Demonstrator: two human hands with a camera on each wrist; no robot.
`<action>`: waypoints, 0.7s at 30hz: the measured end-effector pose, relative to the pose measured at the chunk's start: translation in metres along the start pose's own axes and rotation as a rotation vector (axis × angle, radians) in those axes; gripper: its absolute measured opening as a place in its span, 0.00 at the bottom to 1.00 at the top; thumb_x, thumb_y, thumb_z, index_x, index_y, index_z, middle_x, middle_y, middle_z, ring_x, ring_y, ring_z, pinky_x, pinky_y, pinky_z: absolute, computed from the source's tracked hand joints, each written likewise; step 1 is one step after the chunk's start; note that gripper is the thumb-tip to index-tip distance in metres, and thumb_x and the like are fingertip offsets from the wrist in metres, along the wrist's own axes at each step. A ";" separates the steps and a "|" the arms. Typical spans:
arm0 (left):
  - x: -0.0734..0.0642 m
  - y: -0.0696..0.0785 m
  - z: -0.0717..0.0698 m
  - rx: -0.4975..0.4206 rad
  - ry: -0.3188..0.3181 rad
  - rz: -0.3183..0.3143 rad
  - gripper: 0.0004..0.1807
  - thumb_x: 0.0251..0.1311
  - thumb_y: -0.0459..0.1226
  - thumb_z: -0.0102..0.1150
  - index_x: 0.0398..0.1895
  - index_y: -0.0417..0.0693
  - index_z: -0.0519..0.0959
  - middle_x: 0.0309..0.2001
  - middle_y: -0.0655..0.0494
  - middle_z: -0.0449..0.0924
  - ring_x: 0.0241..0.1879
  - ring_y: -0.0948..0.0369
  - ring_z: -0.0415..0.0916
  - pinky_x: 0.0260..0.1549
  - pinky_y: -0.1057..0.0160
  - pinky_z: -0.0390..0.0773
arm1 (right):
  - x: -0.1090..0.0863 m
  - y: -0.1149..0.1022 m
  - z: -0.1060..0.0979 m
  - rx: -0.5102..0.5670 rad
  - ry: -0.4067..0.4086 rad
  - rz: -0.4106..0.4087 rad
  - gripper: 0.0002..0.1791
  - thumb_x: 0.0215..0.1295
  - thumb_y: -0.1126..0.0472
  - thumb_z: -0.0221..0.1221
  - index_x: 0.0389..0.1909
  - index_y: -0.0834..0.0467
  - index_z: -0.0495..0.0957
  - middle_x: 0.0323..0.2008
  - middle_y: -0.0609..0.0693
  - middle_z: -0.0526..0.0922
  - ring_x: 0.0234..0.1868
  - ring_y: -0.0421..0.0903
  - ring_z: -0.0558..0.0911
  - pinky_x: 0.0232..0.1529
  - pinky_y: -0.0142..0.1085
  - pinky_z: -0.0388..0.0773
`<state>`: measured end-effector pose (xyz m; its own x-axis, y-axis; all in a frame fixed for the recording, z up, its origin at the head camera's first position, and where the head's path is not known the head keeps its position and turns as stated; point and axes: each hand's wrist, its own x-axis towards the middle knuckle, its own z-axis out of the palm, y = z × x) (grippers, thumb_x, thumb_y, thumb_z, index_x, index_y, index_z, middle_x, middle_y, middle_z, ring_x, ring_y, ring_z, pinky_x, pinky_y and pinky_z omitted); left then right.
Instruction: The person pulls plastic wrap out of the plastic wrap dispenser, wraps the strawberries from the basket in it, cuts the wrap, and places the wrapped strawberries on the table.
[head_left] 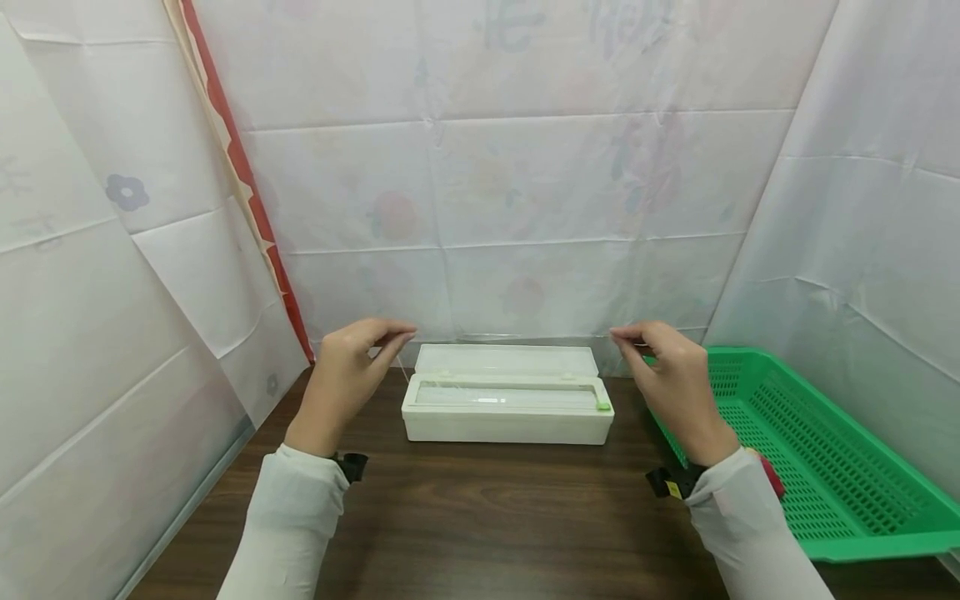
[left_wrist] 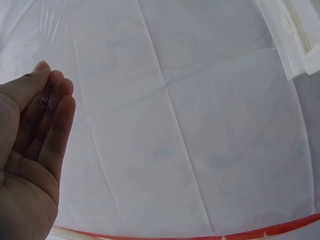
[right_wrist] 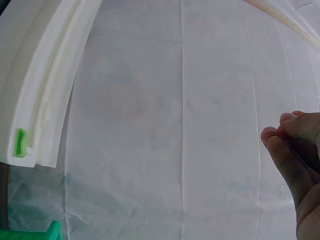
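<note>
A sheet of clear cling film (head_left: 487,337) is stretched between both hands, rising from a white wrap dispenser box (head_left: 510,428). My left hand (head_left: 341,383) pinches the film's left corner between thumb and fingertips; in the left wrist view, shiny creases of film (left_wrist: 49,25) show above the fingertips. The right corner is pinched by my right hand (head_left: 671,383), its thumb against the fingers. Both hands are raised above the box, one on each side. The box's lid (head_left: 506,361) stands open at the back, and a small green slide cutter (head_left: 603,407) sits at its right end.
A green perforated basket (head_left: 847,467) stands on the right, partly behind the right forearm, with a red object (head_left: 771,477) near the wrist. White sheeting (head_left: 525,192) hangs behind and on both sides of the dark wooden table (head_left: 480,517).
</note>
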<state>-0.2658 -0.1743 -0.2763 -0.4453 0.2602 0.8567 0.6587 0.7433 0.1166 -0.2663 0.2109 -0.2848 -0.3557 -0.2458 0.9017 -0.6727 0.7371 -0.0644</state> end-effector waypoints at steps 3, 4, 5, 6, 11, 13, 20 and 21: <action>0.001 0.001 -0.002 -0.005 0.009 0.009 0.07 0.56 0.37 0.63 0.38 0.49 0.84 0.33 0.56 0.84 0.33 0.68 0.76 0.28 0.58 0.81 | 0.001 0.000 -0.002 -0.008 -0.004 -0.004 0.08 0.58 0.64 0.62 0.39 0.59 0.83 0.33 0.52 0.84 0.34 0.40 0.80 0.32 0.40 0.82; 0.001 0.001 -0.002 -0.008 0.012 0.011 0.07 0.56 0.36 0.63 0.38 0.49 0.84 0.33 0.56 0.84 0.33 0.68 0.76 0.27 0.58 0.81 | 0.001 -0.001 -0.002 -0.011 -0.004 -0.006 0.08 0.58 0.65 0.62 0.39 0.60 0.83 0.33 0.52 0.84 0.34 0.40 0.80 0.32 0.41 0.82; 0.002 0.002 -0.003 -0.010 0.014 0.014 0.07 0.55 0.36 0.63 0.38 0.49 0.85 0.33 0.56 0.84 0.32 0.67 0.76 0.27 0.58 0.81 | 0.002 -0.001 -0.003 -0.013 -0.004 -0.007 0.08 0.58 0.65 0.62 0.39 0.60 0.83 0.33 0.52 0.84 0.34 0.41 0.80 0.31 0.41 0.82; 0.002 0.002 -0.003 -0.010 0.015 0.016 0.07 0.55 0.36 0.63 0.37 0.49 0.85 0.32 0.56 0.84 0.32 0.68 0.76 0.26 0.58 0.81 | 0.002 -0.001 -0.003 -0.015 -0.005 -0.006 0.08 0.58 0.65 0.62 0.39 0.60 0.83 0.33 0.53 0.84 0.34 0.41 0.80 0.31 0.41 0.82; 0.003 0.002 -0.005 0.001 0.005 0.012 0.07 0.56 0.37 0.63 0.38 0.49 0.85 0.32 0.57 0.84 0.32 0.69 0.75 0.27 0.61 0.80 | 0.004 -0.002 -0.004 -0.010 -0.008 0.006 0.08 0.57 0.65 0.63 0.39 0.60 0.83 0.33 0.52 0.84 0.34 0.41 0.80 0.32 0.42 0.82; 0.003 0.003 -0.006 0.005 -0.001 0.010 0.07 0.56 0.37 0.63 0.38 0.50 0.84 0.33 0.58 0.84 0.32 0.70 0.75 0.27 0.62 0.80 | 0.005 -0.003 -0.005 -0.005 -0.002 0.008 0.08 0.57 0.65 0.63 0.38 0.59 0.83 0.33 0.52 0.84 0.34 0.41 0.80 0.32 0.42 0.82; 0.004 0.005 -0.010 -0.002 0.005 0.026 0.08 0.56 0.37 0.63 0.38 0.48 0.84 0.33 0.56 0.84 0.32 0.69 0.75 0.28 0.61 0.80 | 0.006 -0.006 -0.007 0.002 0.017 0.000 0.08 0.56 0.67 0.63 0.38 0.59 0.83 0.33 0.52 0.84 0.34 0.41 0.80 0.31 0.43 0.82; 0.004 0.005 -0.011 -0.002 0.004 0.027 0.08 0.56 0.37 0.63 0.38 0.48 0.84 0.33 0.56 0.84 0.32 0.69 0.75 0.28 0.61 0.81 | 0.006 -0.007 -0.007 -0.002 0.011 -0.001 0.08 0.56 0.67 0.63 0.38 0.60 0.83 0.33 0.52 0.84 0.34 0.41 0.80 0.31 0.43 0.82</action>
<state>-0.2580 -0.1763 -0.2672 -0.4248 0.2773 0.8618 0.6714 0.7350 0.0944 -0.2592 0.2091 -0.2755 -0.3483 -0.2395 0.9063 -0.6717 0.7381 -0.0631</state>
